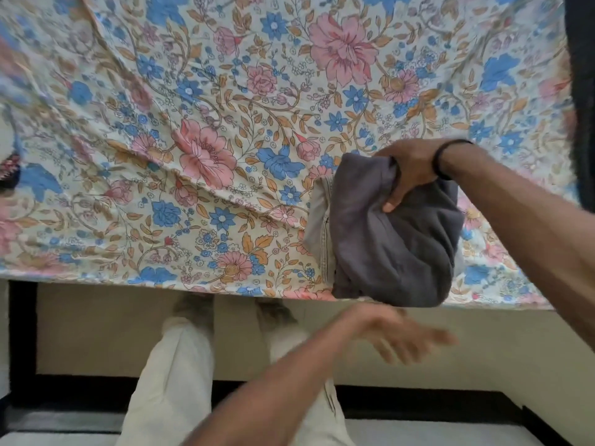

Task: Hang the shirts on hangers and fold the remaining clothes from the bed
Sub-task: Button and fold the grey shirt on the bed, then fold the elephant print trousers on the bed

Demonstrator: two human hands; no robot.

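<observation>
A big flowery bed sheet covers the bed and fills most of the view. Its near edge hangs down in front of the person's legs in pale trousers.

Near that edge of the sheet, over on the right side, is a bundle of grey clothes. The top piece is dark grey and soft. A lighter grey piece with a stitched seam sticks out on the bundle's left side. What kind of clothes they are cannot be told.

The right hand is at the top of the bundle. It grabs the dark cloth, with the thumb pressed down on the front and the fingers curled round the back. A dark band sits on that wrist.

The left hand is just below the bundle, past the sheet's edge. It is blurry. Its fingers are spread out flat and it holds nothing. It does not seem to touch the bundle.

A dark cloth hangs at the sheet's far right side.
</observation>
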